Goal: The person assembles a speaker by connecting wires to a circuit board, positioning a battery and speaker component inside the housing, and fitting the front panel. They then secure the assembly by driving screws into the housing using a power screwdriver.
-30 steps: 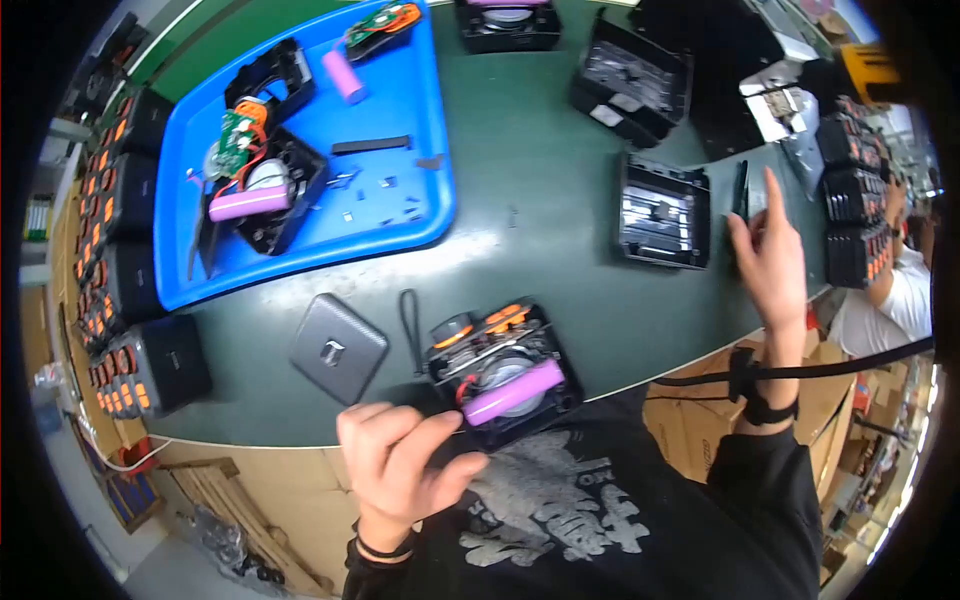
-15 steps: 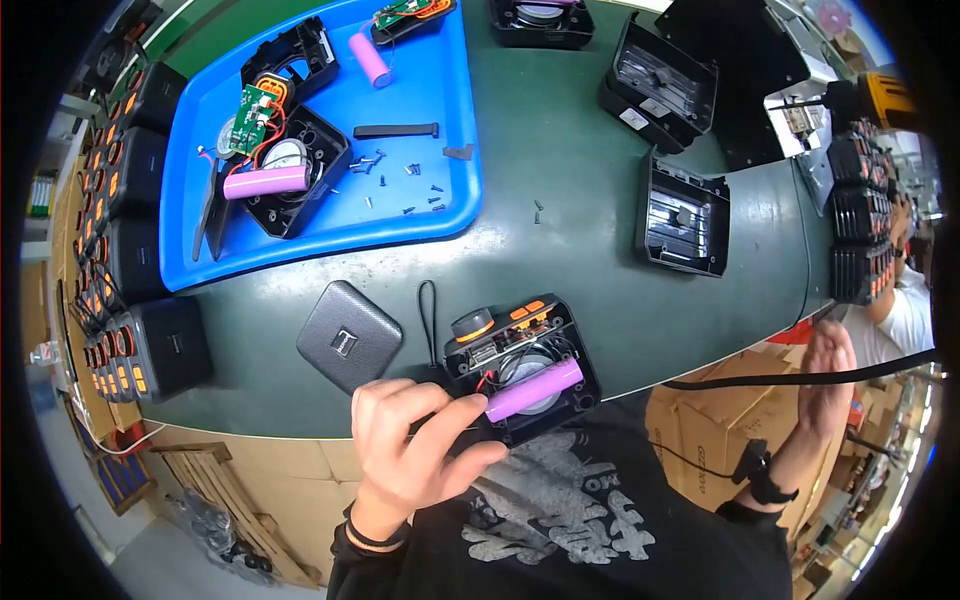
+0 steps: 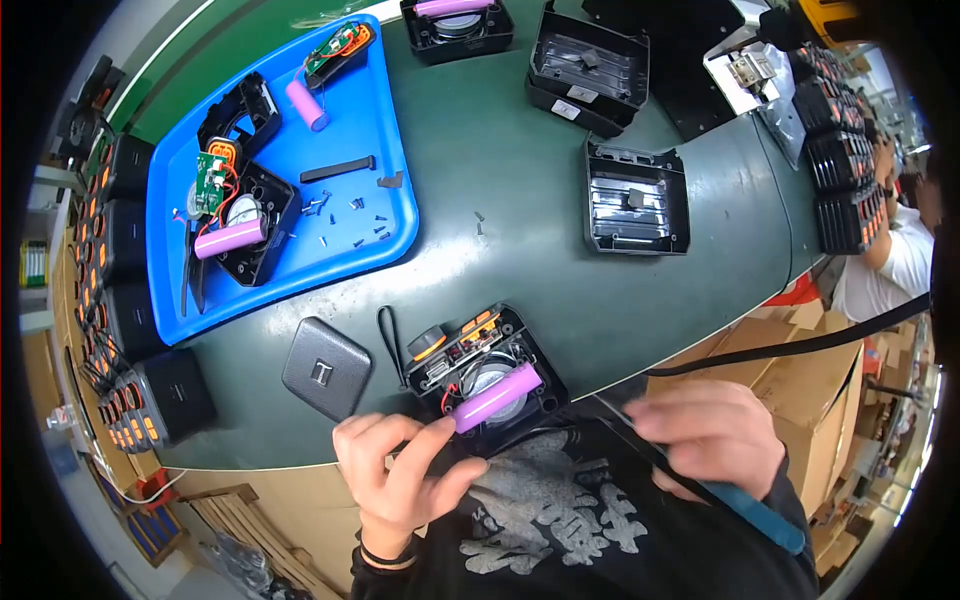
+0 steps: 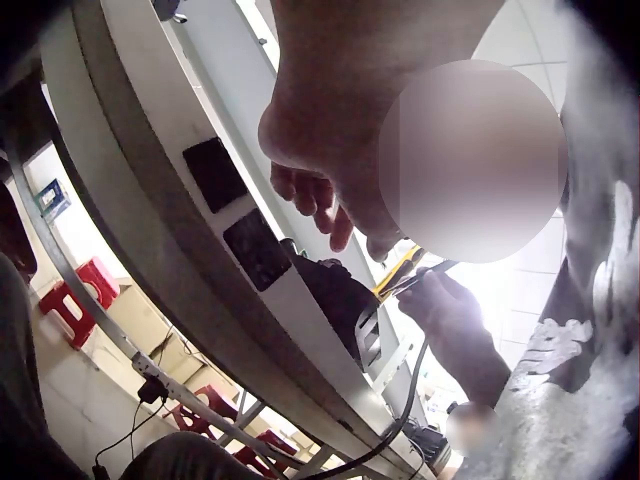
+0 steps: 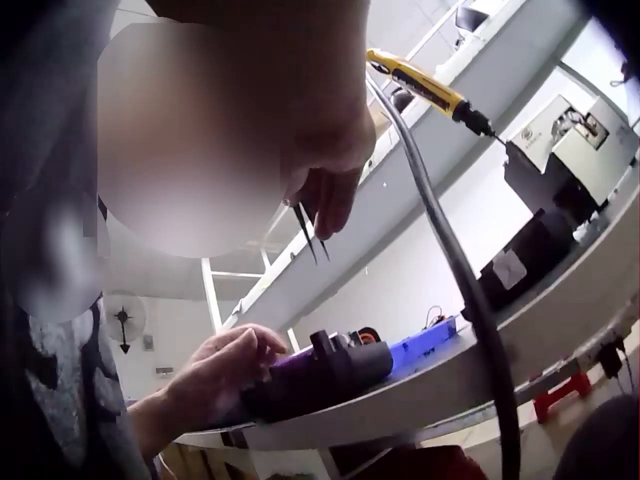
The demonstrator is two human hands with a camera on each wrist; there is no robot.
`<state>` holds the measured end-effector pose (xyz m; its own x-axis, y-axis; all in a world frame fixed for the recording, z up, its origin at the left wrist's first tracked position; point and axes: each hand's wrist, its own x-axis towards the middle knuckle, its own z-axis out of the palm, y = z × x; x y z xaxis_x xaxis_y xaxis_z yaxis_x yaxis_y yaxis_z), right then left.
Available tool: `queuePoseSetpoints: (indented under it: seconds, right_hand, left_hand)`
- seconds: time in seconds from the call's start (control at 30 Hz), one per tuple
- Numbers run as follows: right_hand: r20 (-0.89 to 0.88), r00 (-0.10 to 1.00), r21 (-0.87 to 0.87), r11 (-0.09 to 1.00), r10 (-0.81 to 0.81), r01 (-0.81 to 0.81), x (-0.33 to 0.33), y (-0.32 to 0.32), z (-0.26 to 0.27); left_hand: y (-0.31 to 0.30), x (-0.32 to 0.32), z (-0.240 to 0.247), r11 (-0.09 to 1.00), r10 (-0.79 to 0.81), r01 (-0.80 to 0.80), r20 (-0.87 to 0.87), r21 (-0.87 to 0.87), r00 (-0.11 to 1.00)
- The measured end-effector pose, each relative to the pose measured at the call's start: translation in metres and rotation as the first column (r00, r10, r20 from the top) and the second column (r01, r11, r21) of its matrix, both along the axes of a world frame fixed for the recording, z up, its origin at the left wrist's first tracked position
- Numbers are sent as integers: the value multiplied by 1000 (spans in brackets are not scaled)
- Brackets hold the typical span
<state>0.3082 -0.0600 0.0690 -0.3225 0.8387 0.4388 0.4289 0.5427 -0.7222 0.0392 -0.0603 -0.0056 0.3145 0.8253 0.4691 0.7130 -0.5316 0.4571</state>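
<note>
In the head view, an open black speaker housing (image 3: 545,395) lies at the table's front edge, with a round speaker, an orange-ringed knob (image 3: 428,342) and a circuit board inside. A purple cylindrical battery (image 3: 500,396) lies across the speaker, red wires at its left end. My left hand (image 3: 395,470) holds the housing's near-left corner between thumb and fingers, index fingertip right at the battery's end. To the right of the housing, my right hand (image 3: 715,435) grips tweezers with a teal handle (image 3: 755,515). Their two dark prongs (image 5: 308,235) stand apart and point downward in the right wrist view.
A blue tray (image 3: 350,235) at the left holds opened parts, batteries and screws. A dark case (image 3: 328,368) and a strap loop (image 3: 388,340) lie nearby. Black shells (image 3: 640,205) stand at the right. A thick black cable (image 3: 800,345) runs in from the right; finished-looking units (image 3: 165,395) are stacked at left.
My right hand went from the right part of the table, out past its edge, and back toward the housing, now with tweezers. The left hand stays at the housing's corner; the head view shifted.
</note>
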Motion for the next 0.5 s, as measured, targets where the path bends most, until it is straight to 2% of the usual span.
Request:
queuePoseSetpoints:
  seconds: [0.07, 0.1, 0.17, 0.2, 0.33, 0.4, 0.5]
  right_hand:
    - [-119, 992, 66, 997, -36, 44, -7, 10, -23]
    - [-122, 992, 64, 997, -35, 43, -10, 14, -25]
    - [-85, 996, 15, 1000, -9, 10, -14, 21, -29]
    - [-60, 997, -102, 994, 42, -48, -16, 27, -20]
    - [-85, 993, -143, 986, 78, -89, -29, 40, -25]
    - [-118, 987, -71, 991, 106, -115, -35, 45, -34]
    - [-132, 976, -60, 981, 173, -182, -41, 53, -39]
  left_hand:
    - [-3, -3, -1, 1000, 5, -5, 2, -11, 1000]
    - [-3, -4, -2, 1000, 18, -18, 4, -21, 1000]
    - [-2, -4, -2, 1000, 6, -6, -7, -30, 1000]
    - [-1, -3, -2, 999, -8, 8, -15, -34, 1000]
    - [5, 0, -1, 999, -31, 30, -24, -26, 999]
    - [8, 0, -3, 999, -20, 20, -11, -33, 1000]
    - [12, -2, -6, 999, -20, 21, 13, -42, 1000]
